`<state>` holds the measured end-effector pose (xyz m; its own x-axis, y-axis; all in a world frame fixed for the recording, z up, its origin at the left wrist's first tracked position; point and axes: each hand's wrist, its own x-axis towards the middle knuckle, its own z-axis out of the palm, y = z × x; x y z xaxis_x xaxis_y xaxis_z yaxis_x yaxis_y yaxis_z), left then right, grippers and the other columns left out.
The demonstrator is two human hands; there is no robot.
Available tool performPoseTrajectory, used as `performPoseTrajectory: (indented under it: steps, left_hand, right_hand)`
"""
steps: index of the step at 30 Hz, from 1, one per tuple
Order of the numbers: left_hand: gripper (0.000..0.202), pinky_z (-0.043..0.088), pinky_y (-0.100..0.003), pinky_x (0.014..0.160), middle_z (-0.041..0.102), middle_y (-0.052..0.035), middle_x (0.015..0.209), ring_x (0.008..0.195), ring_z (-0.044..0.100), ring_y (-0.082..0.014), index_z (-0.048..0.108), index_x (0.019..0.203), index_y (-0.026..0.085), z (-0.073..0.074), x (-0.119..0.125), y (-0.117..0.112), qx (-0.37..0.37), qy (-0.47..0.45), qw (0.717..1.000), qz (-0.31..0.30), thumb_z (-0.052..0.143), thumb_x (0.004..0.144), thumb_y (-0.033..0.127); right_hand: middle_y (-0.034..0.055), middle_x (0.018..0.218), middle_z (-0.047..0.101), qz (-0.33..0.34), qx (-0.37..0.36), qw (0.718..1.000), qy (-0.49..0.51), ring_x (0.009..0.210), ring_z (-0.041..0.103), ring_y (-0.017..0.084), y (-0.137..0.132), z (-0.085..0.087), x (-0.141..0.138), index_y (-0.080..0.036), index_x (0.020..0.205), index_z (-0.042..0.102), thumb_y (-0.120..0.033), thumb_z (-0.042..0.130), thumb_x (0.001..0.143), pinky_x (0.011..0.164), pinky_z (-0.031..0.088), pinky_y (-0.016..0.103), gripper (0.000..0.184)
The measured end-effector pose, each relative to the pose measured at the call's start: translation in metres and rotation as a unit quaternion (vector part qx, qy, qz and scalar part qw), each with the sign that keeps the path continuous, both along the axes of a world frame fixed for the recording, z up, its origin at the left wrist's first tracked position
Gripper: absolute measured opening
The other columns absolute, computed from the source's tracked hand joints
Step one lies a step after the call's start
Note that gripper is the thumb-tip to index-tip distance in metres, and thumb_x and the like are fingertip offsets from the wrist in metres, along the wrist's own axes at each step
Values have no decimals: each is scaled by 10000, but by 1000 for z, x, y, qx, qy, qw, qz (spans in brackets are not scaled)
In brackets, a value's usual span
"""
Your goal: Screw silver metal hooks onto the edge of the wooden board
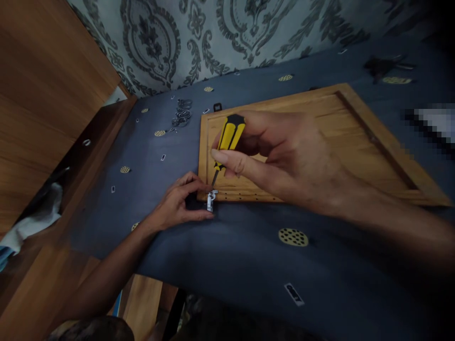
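Note:
My right hand [280, 156] is closed round a yellow and black screwdriver [229, 137], held nearly upright with its tip down at a small metal hinge [211, 200]. The hinge sits at the near left corner of a wooden cabinet door [320, 128] that lies flat on a dark blue patterned cloth [249, 255]. My left hand [177, 203] pinches the hinge against the door's corner, thumb below and fingers above.
More metal hinges [182, 113] lie in a pile on the cloth beyond the door. A wooden cabinet [42, 94] stands at the left with a white rag [35, 218] on its shelf. Patterned wallpaper [213, 33] backs the scene. A dark tool [382, 66] lies far right.

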<state>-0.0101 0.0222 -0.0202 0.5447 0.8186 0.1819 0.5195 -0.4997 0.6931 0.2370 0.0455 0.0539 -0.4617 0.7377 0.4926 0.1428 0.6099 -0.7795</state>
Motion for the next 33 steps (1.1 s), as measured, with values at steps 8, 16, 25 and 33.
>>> performPoseTrajectory:
  steps: [8,16,25,33]
  left_hand:
    - [496,510,-377,932,634,-70,1060,1047,604,-252,724,1116,206,0,0,0,-5,4,1000,-1,812,814,589]
    - [499,518,-377,925,631,-73,1083,1040,612,-251,718,1102,207,1,0,0,-1,18,1000,0,801,816,606]
    - [536,524,-383,930,642,-70,1086,1048,618,-261,727,1146,223,1,0,0,-6,25,1000,5,797,805,631]
    - [504,514,-348,876,635,-58,1053,1000,608,-241,725,1139,214,0,-1,0,20,23,1000,-3,790,829,606]
  right_hand:
    - [-49,687,563,19,28,999,-16,597,530,129,3,-10,-4,-238,812,540,-333,651,990,532,388,308,230]
    - [-43,719,601,41,36,998,-10,620,559,134,5,-15,-6,-244,815,521,-320,641,988,555,421,301,224]
    - [-14,748,601,42,34,997,-47,646,569,158,2,-8,-4,-243,819,509,-281,603,994,577,418,331,203]
    - [-39,727,528,52,38,998,-29,655,524,141,2,-10,-7,-250,794,452,-268,625,997,592,384,313,267]
